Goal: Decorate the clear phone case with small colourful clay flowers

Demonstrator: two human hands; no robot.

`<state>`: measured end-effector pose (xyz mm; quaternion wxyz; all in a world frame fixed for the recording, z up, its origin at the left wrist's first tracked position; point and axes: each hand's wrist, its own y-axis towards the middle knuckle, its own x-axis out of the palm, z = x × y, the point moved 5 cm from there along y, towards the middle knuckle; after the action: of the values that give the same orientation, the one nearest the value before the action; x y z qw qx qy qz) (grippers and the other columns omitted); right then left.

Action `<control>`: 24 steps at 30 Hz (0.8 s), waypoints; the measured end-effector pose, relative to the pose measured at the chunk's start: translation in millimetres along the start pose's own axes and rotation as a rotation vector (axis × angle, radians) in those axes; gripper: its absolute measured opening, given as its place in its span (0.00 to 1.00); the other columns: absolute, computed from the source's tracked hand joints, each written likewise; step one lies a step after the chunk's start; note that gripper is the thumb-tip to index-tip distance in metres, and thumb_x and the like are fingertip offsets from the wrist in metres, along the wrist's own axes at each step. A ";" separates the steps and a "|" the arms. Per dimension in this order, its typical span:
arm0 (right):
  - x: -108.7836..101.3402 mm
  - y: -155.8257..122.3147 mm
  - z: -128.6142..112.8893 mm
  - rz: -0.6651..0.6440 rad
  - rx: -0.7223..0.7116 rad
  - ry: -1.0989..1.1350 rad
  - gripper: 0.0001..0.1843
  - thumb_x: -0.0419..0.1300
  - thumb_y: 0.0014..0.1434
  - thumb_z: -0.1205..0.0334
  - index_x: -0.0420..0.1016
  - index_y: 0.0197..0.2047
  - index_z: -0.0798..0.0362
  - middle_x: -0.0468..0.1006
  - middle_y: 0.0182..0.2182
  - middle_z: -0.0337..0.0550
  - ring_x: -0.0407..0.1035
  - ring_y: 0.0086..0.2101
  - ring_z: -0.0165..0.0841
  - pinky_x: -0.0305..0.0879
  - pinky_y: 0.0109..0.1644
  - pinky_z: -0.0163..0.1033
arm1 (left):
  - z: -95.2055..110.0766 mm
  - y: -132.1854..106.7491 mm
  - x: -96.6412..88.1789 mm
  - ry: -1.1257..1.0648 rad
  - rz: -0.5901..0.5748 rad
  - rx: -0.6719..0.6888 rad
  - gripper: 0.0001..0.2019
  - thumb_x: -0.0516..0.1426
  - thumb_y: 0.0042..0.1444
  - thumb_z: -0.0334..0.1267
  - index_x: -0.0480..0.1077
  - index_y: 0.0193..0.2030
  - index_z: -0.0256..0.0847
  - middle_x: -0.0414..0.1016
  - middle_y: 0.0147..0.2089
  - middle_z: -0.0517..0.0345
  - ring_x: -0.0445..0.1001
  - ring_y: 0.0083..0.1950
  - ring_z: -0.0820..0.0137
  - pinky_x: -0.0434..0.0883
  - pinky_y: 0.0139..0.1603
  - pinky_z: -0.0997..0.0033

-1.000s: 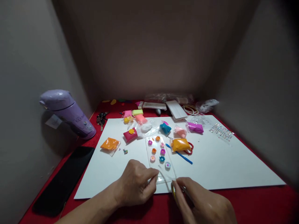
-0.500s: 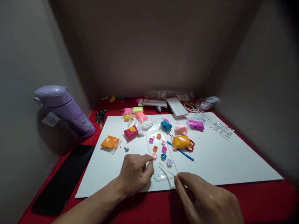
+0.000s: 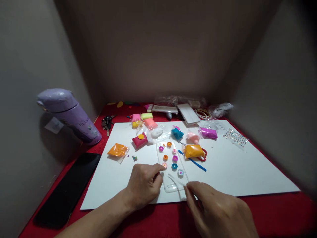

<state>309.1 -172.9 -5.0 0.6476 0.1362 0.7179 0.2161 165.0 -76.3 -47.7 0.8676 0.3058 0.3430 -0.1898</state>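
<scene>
A clear phone case [image 3: 170,189] lies on the white board with several small clay flowers on it. My left hand [image 3: 145,183] rests at its left edge, index finger stretched to a pale pink flower [image 3: 164,165] and touching it, thumb apart below. Between the thumb and fingers of my right hand [image 3: 218,208] are slim, pale tweezers [image 3: 176,180], their tips over the lower part of the case. Nearest those tips are a whitish flower [image 3: 180,172] with a pink centre and a teal flower [image 3: 174,166]. Orange and magenta flowers sit further up.
Bagged clay, including an orange packet [image 3: 118,150] and a yellow packet [image 3: 193,151], lies around the case. A blue tool [image 3: 198,164] is at its right. A gem sticker sheet [image 3: 235,137], black phone [image 3: 68,190], keys [image 3: 107,123] and purple bottle [image 3: 74,115] are further out.
The view has shifted very slightly. My left index finger stays at the pale pink flower, and the tweezers in my right hand have hardly moved.
</scene>
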 end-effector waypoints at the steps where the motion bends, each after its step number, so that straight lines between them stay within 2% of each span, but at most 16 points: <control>1: -0.9 0.8 -0.4 0.001 -0.001 -0.004 0.20 0.46 0.65 0.64 0.74 0.27 0.52 0.76 0.19 0.38 0.66 0.15 0.27 0.46 0.21 0.36 | -0.2 0.2 -0.3 0.002 0.002 -0.001 0.11 0.54 0.52 0.28 0.78 0.37 0.40 0.75 0.20 0.61 0.69 0.19 0.73 0.64 0.24 0.74; 6: 1.1 1.3 -0.9 -0.011 -0.011 -0.013 0.20 0.46 0.65 0.63 0.73 0.26 0.51 0.73 0.17 0.37 0.65 0.14 0.28 0.46 0.20 0.36 | -0.5 0.3 -1.5 0.018 0.015 0.000 0.11 0.54 0.52 0.29 0.77 0.36 0.40 0.75 0.21 0.61 0.70 0.19 0.73 0.64 0.24 0.74; 11: 5.5 -1.3 -0.2 0.070 -0.011 -0.009 0.22 0.44 0.66 0.59 0.72 0.25 0.51 0.72 0.16 0.37 0.63 0.12 0.28 0.43 0.20 0.37 | 0.6 -0.1 -2.2 0.022 0.031 0.013 0.10 0.54 0.52 0.28 0.77 0.35 0.39 0.75 0.20 0.61 0.70 0.19 0.73 0.63 0.24 0.74; 16: 7.0 -1.6 0.0 0.089 -0.016 -0.013 0.23 0.43 0.66 0.58 0.72 0.25 0.51 0.71 0.15 0.37 0.61 0.12 0.28 0.41 0.21 0.38 | -0.3 0.1 -1.8 0.033 0.031 0.012 0.10 0.55 0.51 0.28 0.77 0.35 0.39 0.75 0.20 0.61 0.71 0.20 0.72 0.64 0.24 0.73; 24: 3.5 4.6 -0.9 -0.027 -0.032 -0.037 0.18 0.46 0.63 0.64 0.71 0.26 0.50 0.73 0.16 0.35 0.64 0.13 0.29 0.42 0.21 0.38 | 3.0 -1.8 1.5 0.040 0.009 0.083 0.12 0.54 0.49 0.27 0.78 0.36 0.39 0.75 0.20 0.59 0.73 0.21 0.70 0.63 0.24 0.72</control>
<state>307.3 -167.3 -5.8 0.6657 0.1198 0.7041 0.2162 166.5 -79.8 -47.7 0.8481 0.3468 0.3507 -0.1937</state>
